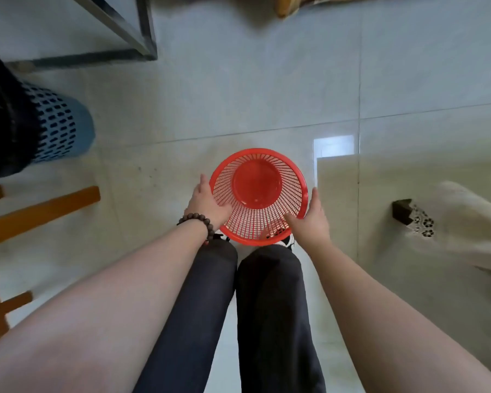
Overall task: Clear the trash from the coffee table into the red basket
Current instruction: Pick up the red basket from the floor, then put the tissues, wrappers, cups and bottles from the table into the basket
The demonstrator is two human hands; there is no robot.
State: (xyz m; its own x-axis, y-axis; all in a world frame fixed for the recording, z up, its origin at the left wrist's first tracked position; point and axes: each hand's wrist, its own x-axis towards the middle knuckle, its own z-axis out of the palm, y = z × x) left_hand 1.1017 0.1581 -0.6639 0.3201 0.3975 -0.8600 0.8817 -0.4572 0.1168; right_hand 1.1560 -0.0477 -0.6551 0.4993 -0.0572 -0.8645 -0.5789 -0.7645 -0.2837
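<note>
A round red plastic basket (pixel 257 168) with slotted walls sits low over the tiled floor, just in front of my feet, and nothing lies inside it. My left hand (pixel 207 201), with a dark bead bracelet on the wrist, grips its left rim, thumb inside the wall. My right hand (pixel 309 219) grips the right rim, thumb inside too. Whether the basket rests on the floor or hangs just above it I cannot tell. No coffee table top or trash shows in view.
A blue perforated bin (pixel 58 126) with a black bag stands at the left. Orange wooden furniture legs (pixel 40 214) lie below it. A dark metal frame (pixel 136 32) is at the top left. A cream cloth-covered piece (pixel 451 222) stands to the right.
</note>
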